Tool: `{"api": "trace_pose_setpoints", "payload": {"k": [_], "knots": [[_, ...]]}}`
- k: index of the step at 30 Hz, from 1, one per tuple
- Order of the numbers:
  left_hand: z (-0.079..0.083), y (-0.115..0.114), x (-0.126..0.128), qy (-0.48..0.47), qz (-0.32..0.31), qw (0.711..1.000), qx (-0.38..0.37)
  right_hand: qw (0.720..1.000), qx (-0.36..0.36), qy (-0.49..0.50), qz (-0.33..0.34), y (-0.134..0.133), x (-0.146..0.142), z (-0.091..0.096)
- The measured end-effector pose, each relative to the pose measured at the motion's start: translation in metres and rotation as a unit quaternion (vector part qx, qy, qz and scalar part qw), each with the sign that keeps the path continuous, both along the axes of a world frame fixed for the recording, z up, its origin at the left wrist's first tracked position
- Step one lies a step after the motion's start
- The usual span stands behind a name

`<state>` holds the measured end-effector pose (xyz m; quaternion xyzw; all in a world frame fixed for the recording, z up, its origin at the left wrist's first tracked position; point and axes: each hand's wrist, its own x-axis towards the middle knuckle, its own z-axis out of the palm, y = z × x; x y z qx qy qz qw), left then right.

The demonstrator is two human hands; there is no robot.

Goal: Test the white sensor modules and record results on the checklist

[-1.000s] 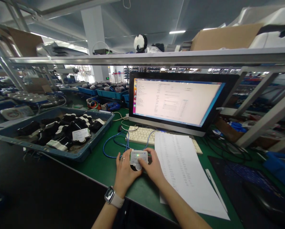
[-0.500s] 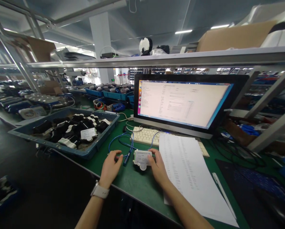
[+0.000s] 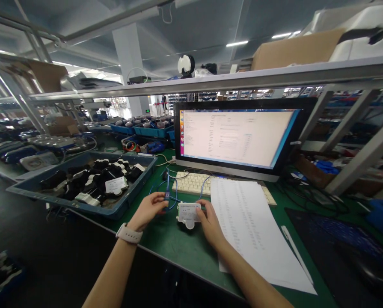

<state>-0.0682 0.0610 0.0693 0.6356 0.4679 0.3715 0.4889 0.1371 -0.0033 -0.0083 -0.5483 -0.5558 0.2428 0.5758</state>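
Note:
A small white device [image 3: 188, 211] with a label on top rests on the green bench mat [image 3: 165, 239]. My right hand [image 3: 209, 220] grips its right side. My left hand [image 3: 150, 207] is closed on the plug end of a blue cable [image 3: 167, 188], held upright just left of the device and apart from it. A smartwatch sits on my left wrist.
A blue tray [image 3: 127, 205] of several black-and-white devices lies at left. Behind the device are a white keyboard [image 3: 191, 182] and a lit monitor [image 3: 239, 137]. Printed sheets [image 3: 252, 231] lie at right, with a pen [image 3: 294, 252] and a dark mat beyond.
My left hand let go of the device, moved left, took the blue cable's plug and lifted it upright. The green light seen on the device earlier no longer shows.

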Motion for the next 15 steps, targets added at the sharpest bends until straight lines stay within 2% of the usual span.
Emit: {"api": "trace_pose_setpoints", "payload": {"k": [3,7,11,15], "knots": [[0.011,-0.008,0.002,-0.098,-0.025,0.994,-0.042,1.000,-0.002,0.004,0.001,0.000,-0.001,0.000],[0.013,-0.010,0.009,-0.176,-0.028,0.981,-0.075,1.000,0.012,0.003,-0.005,0.000,0.000,0.001],[0.011,-0.007,0.013,-0.196,-0.026,0.977,-0.076,1.000,0.015,-0.006,0.000,0.000,0.000,0.000],[0.008,-0.009,0.018,-0.174,-0.027,0.984,-0.034,1.000,0.015,-0.006,-0.003,0.001,0.000,-0.001]]}}
